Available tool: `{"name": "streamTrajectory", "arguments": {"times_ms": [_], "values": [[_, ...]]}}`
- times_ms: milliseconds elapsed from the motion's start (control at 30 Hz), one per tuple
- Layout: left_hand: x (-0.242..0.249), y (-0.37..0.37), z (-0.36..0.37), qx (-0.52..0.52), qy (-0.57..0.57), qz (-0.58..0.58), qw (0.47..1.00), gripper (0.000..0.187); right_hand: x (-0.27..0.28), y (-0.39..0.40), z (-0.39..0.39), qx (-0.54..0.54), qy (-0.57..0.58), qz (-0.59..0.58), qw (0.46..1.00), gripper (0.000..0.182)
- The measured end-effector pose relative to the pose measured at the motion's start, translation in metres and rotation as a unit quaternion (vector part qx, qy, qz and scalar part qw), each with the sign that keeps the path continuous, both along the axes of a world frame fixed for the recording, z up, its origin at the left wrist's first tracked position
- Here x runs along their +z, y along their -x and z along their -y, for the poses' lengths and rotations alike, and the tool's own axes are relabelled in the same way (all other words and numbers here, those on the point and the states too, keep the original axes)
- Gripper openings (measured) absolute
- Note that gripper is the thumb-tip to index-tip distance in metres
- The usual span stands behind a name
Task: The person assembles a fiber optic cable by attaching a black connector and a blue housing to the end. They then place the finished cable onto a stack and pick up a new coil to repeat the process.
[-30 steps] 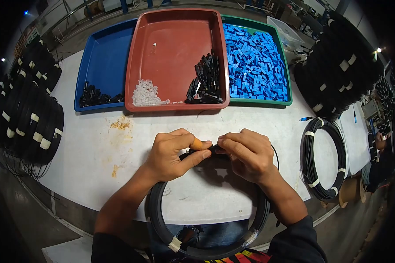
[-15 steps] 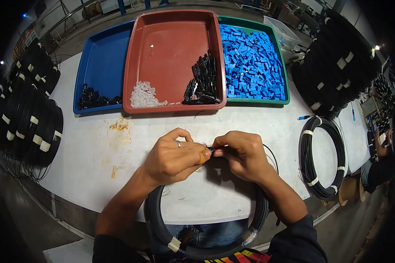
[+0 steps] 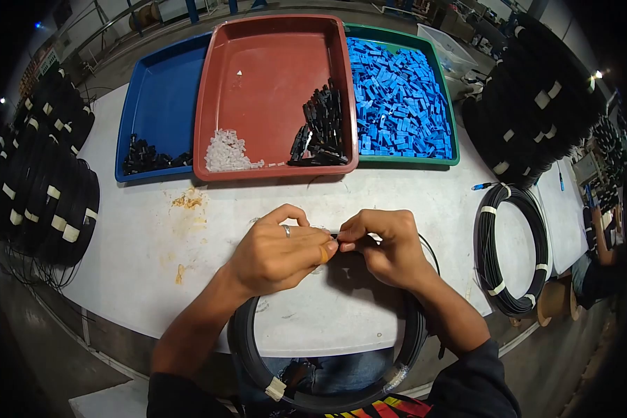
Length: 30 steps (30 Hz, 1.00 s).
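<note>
My left hand [image 3: 279,251] and my right hand [image 3: 386,247] meet above the white table, fingertips almost touching. Between them a small black connector part [image 3: 335,237] is pinched, mostly hidden by the fingers. The left hand wears a ring and has a tan band round a fingertip. The right hand's thumb and forefinger are closed on the other end of the part. Below both wrists lies a coil of black cable [image 3: 243,338], bound with tape, overhanging the table's front edge. A loose length of black cable [image 3: 430,249] curves up behind the right hand.
A blue tray [image 3: 167,83] with black pieces, a red tray [image 3: 272,76] with clear and black pieces, and a green tray [image 3: 455,139] of blue connectors stand behind. Another coil [image 3: 488,258] lies right. Stacked coils [image 3: 42,195] flank the table; a person's arm [image 3: 609,244] shows far right.
The fingertips have shifted slightly, and less of the black part shows between them. Both hands otherwise stay in place, and the coil has not visibly moved.
</note>
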State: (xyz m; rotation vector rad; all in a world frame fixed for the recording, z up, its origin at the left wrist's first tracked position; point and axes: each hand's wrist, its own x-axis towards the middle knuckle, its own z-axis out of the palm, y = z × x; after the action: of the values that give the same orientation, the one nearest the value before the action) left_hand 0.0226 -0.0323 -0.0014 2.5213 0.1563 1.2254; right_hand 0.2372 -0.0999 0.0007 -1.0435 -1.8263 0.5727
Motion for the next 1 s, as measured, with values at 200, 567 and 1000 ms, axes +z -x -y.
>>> {"name": "streamTrajectory", "arguments": {"times_ms": [200,567,1000], "values": [[-0.002,0.007,0.003,0.019,0.142,0.010,0.990,0.011,0.005,0.008,0.000,-0.015,-0.052,0.028,0.998,0.025],[0.000,0.003,-0.001,0.006,-0.052,-0.029,0.998,0.013,0.004,0.005,0.002,-0.012,0.094,-0.023,0.995,0.026],[-0.003,0.001,-0.002,-0.001,0.015,0.007,1.000,0.010,0.004,0.002,0.000,0.010,-0.057,0.052,0.997,0.024]]}}
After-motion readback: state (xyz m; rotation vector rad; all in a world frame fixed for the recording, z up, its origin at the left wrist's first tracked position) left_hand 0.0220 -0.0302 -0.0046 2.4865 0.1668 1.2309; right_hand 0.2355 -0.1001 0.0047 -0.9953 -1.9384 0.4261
